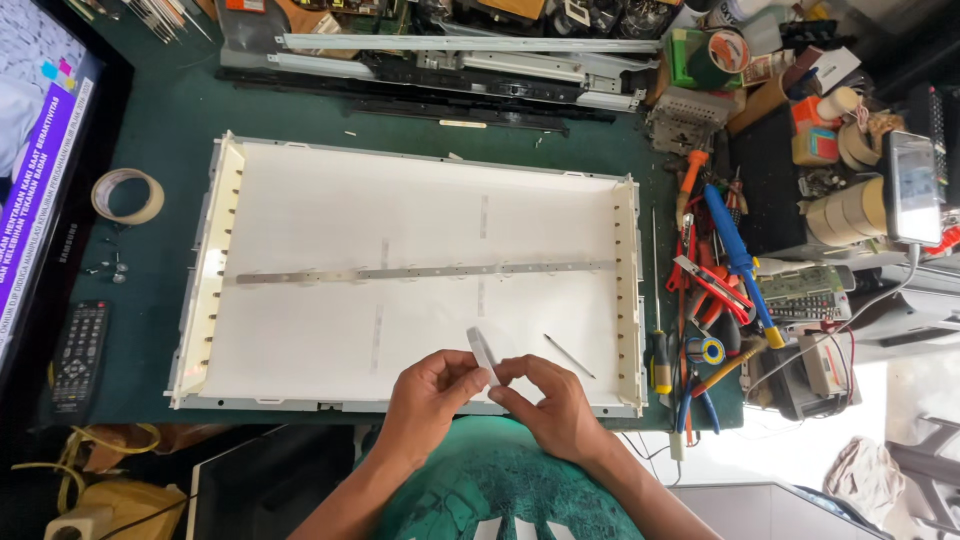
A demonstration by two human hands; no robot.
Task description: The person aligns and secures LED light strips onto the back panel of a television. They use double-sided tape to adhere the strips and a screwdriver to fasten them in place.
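I see both hands meeting over the near edge of the white backlight panel point(420, 250); my left hand point(432, 392) and right hand point(548, 402) each pinch an end of a short pale strip point(482, 352) between thumb and fingertips, the strip tilting up and away over the panel; a thin tool point(569, 356) (tweezers, or a probe; I cannot tell) lies on the sheet just right of it; a long metal strip point(420, 272) crosses the panel's middle; a screwdriver point(659, 345) rests beside the right frame.
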